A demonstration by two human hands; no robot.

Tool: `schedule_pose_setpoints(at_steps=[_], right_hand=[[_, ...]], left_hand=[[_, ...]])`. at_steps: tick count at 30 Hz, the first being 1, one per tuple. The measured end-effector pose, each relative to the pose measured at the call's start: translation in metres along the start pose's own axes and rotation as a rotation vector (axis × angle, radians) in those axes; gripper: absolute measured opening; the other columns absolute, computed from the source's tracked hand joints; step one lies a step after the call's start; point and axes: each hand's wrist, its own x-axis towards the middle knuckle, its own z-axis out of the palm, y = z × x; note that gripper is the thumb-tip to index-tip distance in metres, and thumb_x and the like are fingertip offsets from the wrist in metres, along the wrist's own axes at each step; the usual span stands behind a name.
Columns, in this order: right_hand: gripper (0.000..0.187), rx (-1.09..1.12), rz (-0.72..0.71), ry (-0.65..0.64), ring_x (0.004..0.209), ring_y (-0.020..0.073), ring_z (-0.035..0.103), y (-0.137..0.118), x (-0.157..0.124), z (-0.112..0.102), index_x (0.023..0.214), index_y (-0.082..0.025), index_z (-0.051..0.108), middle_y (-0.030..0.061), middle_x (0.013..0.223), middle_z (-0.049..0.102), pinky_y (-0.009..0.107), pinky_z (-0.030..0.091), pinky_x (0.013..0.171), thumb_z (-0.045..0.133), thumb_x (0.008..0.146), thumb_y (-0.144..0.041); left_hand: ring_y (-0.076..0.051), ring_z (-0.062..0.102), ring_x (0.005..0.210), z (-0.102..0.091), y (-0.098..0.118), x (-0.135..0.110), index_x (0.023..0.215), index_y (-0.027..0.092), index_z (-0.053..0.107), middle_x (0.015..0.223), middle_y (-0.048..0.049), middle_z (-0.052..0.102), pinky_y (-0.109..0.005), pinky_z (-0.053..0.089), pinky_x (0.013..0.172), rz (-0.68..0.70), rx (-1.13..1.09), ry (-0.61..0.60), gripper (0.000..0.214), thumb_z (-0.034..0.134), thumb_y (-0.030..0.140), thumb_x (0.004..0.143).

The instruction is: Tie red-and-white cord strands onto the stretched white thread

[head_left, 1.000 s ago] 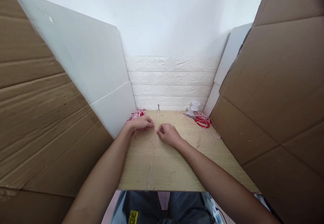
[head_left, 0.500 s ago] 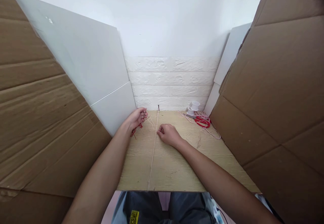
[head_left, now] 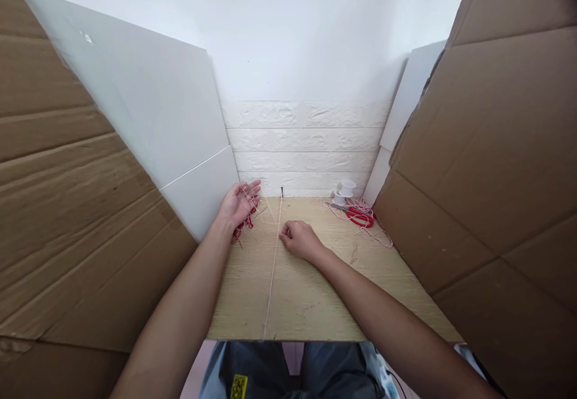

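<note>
A pale cord (head_left: 271, 279) runs from a nail (head_left: 282, 191) at the back of the board down to its front edge. My right hand (head_left: 297, 238) is closed, thumb and index finger pinched at the cord about midway along the board. Left of it, my left hand (head_left: 240, 204) is turned palm up, its fingers partly extended and a fine thread looped across them. That thread (head_left: 269, 208) slants from the left fingers to the right fingertips. Beneath the left hand lies a tangle of red and white thread (head_left: 246, 225), partly hidden by it.
Red-handled scissors (head_left: 359, 216) lie at the back right among pink and white cord (head_left: 376, 238). White spools (head_left: 347, 188) stand just behind them. Cardboard walls (head_left: 487, 176) flank the wooden board (head_left: 315, 303), and a white brick-patterned wall (head_left: 311, 140) closes the back.
My left hand has moved slightly up and left, its fingers opening from a curl, and the thread toward the right hand is straighter. My right hand has stayed in place.
</note>
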Motion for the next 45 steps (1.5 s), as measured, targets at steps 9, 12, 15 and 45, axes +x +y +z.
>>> schedule_pose_setpoints(at_steps=[9, 12, 15, 45], right_hand=[[0.01, 0.001, 0.0, 0.004, 0.081, 0.0163, 0.06, 0.0, 0.0, 0.0, 0.084, -0.019, 0.065, 0.0053, 0.088, 0.071, 0.026, 0.034, 0.071, 0.057, 0.089, -0.024], [0.01, 0.004, -0.004, 0.005, 0.081, 0.016, 0.059, 0.0, -0.001, 0.0, 0.085, -0.019, 0.065, 0.0054, 0.088, 0.07, 0.025, 0.035, 0.071, 0.057, 0.089, -0.023], [0.009, 0.009, -0.008, 0.011, 0.081, 0.0159, 0.059, 0.0, -0.001, 0.0, 0.084, -0.019, 0.064, 0.0051, 0.088, 0.07, 0.025, 0.034, 0.07, 0.057, 0.089, -0.023], [0.021, -0.061, 0.058, -0.024, 0.085, 0.019, 0.06, -0.003, -0.005, -0.014, 0.105, -0.021, 0.057, 0.0049, 0.093, 0.069, 0.027, 0.032, 0.073, 0.054, 0.084, -0.018]], left_hand=[[-0.022, 0.06, 0.112, 0.009, 0.007, -0.007, 0.058, 0.018, 0.045, 0.117, -0.0083, 0.069, -0.041, 0.052, 0.095, 0.122, -0.051, 0.055, 0.022, 0.054, 0.017, 0.078], [-0.022, 0.061, 0.108, 0.01, 0.013, -0.014, 0.056, 0.018, 0.044, 0.112, -0.0079, 0.07, -0.043, 0.051, 0.094, 0.109, -0.082, -0.034, 0.026, 0.053, 0.019, 0.08], [-0.02, 0.064, 0.089, 0.008, 0.018, -0.024, 0.053, 0.018, 0.041, 0.089, -0.0083, 0.069, -0.039, 0.052, 0.086, 0.087, -0.065, -0.188, 0.035, 0.055, 0.028, 0.083], [-0.014, 0.055, 0.047, -0.003, -0.016, -0.011, 0.073, 0.017, 0.066, 0.065, -0.0028, 0.065, -0.025, 0.039, 0.043, -0.278, 1.406, -0.356, 0.02, 0.074, 0.03, 0.06]])
